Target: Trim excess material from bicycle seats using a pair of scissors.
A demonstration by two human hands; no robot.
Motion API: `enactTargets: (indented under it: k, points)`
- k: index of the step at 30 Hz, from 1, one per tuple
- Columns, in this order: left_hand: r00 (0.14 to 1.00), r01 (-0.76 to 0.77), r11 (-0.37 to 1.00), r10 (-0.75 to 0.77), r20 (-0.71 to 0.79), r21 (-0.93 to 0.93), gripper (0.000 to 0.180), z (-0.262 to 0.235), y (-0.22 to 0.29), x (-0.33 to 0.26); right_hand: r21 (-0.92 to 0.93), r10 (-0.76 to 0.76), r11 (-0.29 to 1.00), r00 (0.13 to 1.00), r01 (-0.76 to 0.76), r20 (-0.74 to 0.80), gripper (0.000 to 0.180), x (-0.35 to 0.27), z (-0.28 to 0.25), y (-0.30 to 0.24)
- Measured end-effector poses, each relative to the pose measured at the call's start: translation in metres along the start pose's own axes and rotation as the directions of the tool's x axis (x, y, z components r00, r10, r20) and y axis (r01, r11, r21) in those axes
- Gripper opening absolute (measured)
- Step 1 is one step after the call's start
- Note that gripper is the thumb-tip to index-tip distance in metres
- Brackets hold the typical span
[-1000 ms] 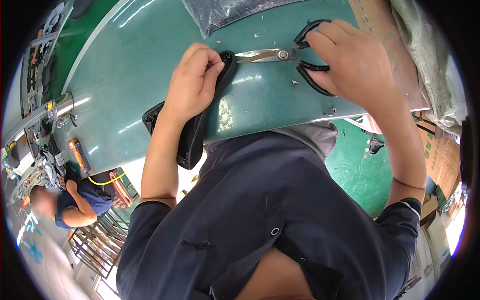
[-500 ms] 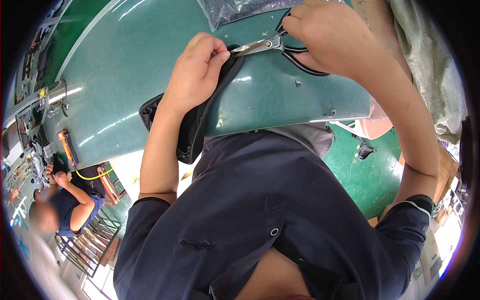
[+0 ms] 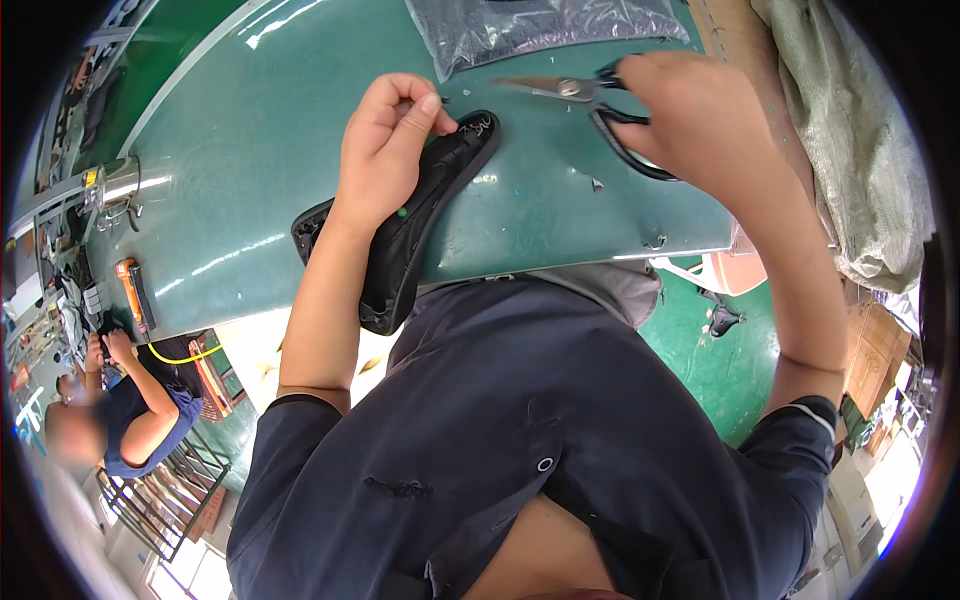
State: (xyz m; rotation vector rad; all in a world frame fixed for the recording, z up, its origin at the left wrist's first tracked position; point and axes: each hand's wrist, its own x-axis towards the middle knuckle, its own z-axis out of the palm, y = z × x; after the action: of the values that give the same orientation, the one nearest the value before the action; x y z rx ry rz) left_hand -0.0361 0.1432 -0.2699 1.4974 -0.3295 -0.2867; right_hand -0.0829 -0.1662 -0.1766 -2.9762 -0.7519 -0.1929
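Observation:
A black bicycle saddle (image 3: 407, 250) lies underside up near the table's front edge, partly under my left forearm. Pale thread-like marks show on its narrow nose. My left hand (image 3: 385, 150) is above it, thumb and fingers pinched on a small dark scrap (image 3: 446, 100) that barely sticks out. To the right, my right hand (image 3: 690, 110) grips black-handled scissors (image 3: 569, 88) by their loops. Their blades point left toward my left hand, apart from the saddle and a little blurred.
On the green table (image 3: 230, 200), small scraps are scattered. A clear plastic bag (image 3: 550, 30) with dark contents lies at the far side. An orange-handled tool (image 3: 130, 285) rests at the left edge, near another person (image 3: 145, 410). Pale woven cloth (image 3: 860, 160) hangs at the right.
The scissors have drawn back to the right from the saddle's nose. My left hand has come off the nose, which now shows uncovered, with a dark scrap at the fingertips.

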Motion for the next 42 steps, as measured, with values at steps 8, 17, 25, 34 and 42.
enactTargets:
  k: [8,17,25,34,42]
  points:
    - [0.756,-0.241,0.942,0.03,0.654,0.235,0.068,0.037,0.073,-0.004,0.244,0.655,0.738,0.755,-0.63,-0.032,0.042,-0.081,0.013,0.028]
    - [0.87,-0.331,0.17,-0.325,0.37,0.928,0.072,0.051,0.072,-0.001,0.379,0.865,0.488,0.495,-0.786,-0.087,0.036,-0.151,0.045,0.039]
    - [0.817,-0.517,-0.098,-0.354,0.455,0.851,0.076,0.059,0.119,0.089,0.46,0.899,0.436,0.348,-0.774,-0.267,0.034,-0.154,0.083,0.038]
    - [0.409,-0.562,-0.417,0.611,0.678,0.714,0.054,0.059,0.106,0.328,0.465,0.868,0.491,0.367,-0.737,-0.334,0.033,-0.15,0.085,0.038]
    - [0.979,0.084,0.061,0.183,-0.094,0.995,0.045,-0.087,-0.003,0.404,0.479,0.873,0.484,0.368,-0.732,-0.32,0.032,-0.148,0.086,0.039]
